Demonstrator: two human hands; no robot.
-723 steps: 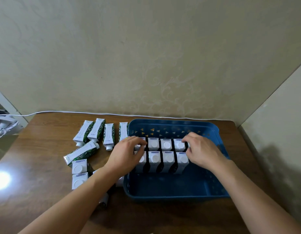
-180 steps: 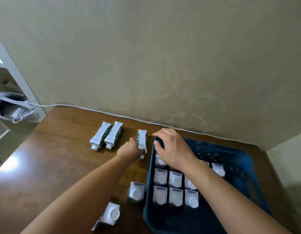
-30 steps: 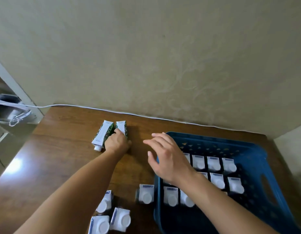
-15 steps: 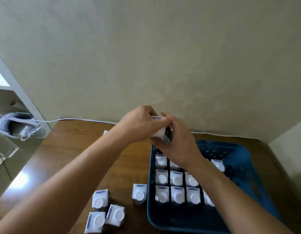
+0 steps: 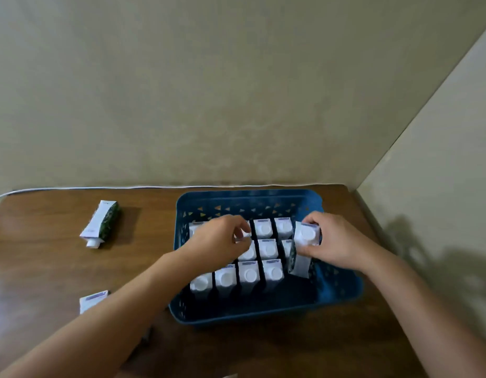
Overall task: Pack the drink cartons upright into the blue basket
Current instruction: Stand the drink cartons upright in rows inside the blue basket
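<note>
The blue basket (image 5: 342, 290) sits on the wooden table, with several white-capped cartons (image 5: 250, 274) standing upright in rows inside. My right hand (image 5: 334, 246) grips one more carton (image 5: 304, 241), raised and slightly tilted at the right end of the rows. My left hand (image 5: 220, 241) reaches over the basket's left side, its curled fingers touching carton tops in the back rows; whether it grips one is hidden. One green-and-white carton (image 5: 101, 223) lies flat on the table to the left. Another carton (image 5: 93, 300) stands near my left forearm.
A white cable (image 5: 100, 188) runs along the table's back edge by the wall. A side wall (image 5: 441, 186) closes the right. The basket's right part (image 5: 326, 271) and front strip (image 5: 250, 304) hold no cartons.
Both hands came down from above the basket's far left corner. The carton passed to my right hand, which moved it to the right end of the rows. My left hand dropped onto the packed cartons.
</note>
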